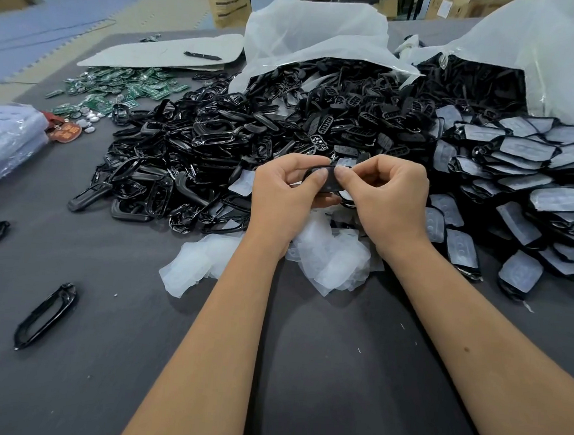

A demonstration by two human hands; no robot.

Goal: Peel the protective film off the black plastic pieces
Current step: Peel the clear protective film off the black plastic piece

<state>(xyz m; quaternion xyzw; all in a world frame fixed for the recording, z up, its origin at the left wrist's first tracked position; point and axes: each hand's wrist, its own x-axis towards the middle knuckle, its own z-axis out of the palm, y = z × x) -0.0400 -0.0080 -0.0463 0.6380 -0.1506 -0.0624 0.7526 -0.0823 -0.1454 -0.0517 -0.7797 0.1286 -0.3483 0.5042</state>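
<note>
Loose black frame (46, 315) lay nearest on the grey table (335, 375). Peeled film scraps (330, 258) sat under the wrists. Left hand (285, 196) gripped a black plastic piece (329, 181) above them; right hand (388, 198) pinched its film edge (344, 163). Behind: pile of black parts (216, 136), film-covered pieces (529, 174) right, green circuit boards (127, 84) far left.

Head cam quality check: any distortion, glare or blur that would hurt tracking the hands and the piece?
Head view: wide-angle bend at the edges, forearms stretched; light soft and even, with faint shadows under the arms on the grey table; small glints on the glossy black pile; left hand, right hand and the black piece between them are sharp; the far floor looks slightly soft.
</note>
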